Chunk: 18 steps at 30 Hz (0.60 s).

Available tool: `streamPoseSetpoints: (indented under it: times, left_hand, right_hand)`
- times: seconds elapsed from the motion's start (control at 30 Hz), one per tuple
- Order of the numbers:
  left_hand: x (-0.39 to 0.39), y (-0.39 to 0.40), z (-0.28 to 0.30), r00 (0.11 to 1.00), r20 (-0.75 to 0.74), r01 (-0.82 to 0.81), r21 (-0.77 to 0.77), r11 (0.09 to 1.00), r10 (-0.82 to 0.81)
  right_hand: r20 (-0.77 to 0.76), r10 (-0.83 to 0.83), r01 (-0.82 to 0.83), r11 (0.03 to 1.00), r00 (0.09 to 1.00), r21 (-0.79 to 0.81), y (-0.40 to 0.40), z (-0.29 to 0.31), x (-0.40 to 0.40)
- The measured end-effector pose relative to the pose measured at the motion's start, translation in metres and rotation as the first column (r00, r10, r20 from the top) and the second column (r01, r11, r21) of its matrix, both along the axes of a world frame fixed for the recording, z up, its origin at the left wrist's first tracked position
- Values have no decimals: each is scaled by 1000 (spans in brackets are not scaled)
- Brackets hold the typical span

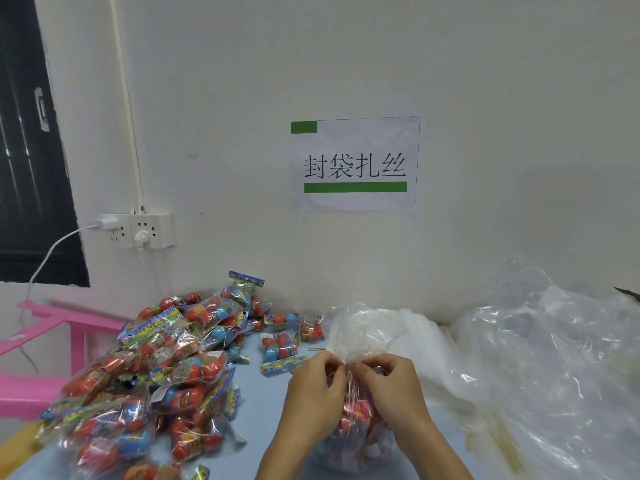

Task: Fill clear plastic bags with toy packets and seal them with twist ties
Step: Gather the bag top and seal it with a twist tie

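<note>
Glossy clear-plastic bag (349, 403) (crinkled)

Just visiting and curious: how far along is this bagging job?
Done: one bag already holds packets. In hand: the left hand and right hand pinch its neck together; I can't make out a tie there. Left: a big pile of loose packets, with empty bags waiting.

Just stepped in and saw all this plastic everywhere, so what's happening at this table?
A person is bagging toys. The left hand and right hand pinch the gathered neck of a clear plastic bag already filled with colourful packets. A heap of red and blue toy packets waits at left; crumpled clear plastic sheeting lies at right.
</note>
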<state>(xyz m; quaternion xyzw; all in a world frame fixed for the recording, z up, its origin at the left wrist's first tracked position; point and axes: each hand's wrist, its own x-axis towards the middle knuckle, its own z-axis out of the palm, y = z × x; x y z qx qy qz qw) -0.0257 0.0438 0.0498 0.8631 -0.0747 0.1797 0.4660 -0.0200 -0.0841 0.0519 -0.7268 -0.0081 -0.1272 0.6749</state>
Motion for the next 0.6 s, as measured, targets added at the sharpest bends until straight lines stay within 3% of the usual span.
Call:
streamPoseSetpoints:
  times: [0.2, 0.4, 0.6]
  left_hand:
    - [-1, 0, 0, 1000, 26, -4, 32, 999, 3]
    - [3, 7, 2, 997, -66, 16, -204, 979, -30]
    - [3, 6, 1, 991, -89, 71, -254, 965, -97]
  right_hand:
    - [10, 39, -40, 998, 999, 48, -2, -2, 0]
    - [-9, -16, 17, 999, 1000, 49, 0, -6, 6]
    - [-19, 6, -4, 994, 1000, 106, -2, -7, 5]
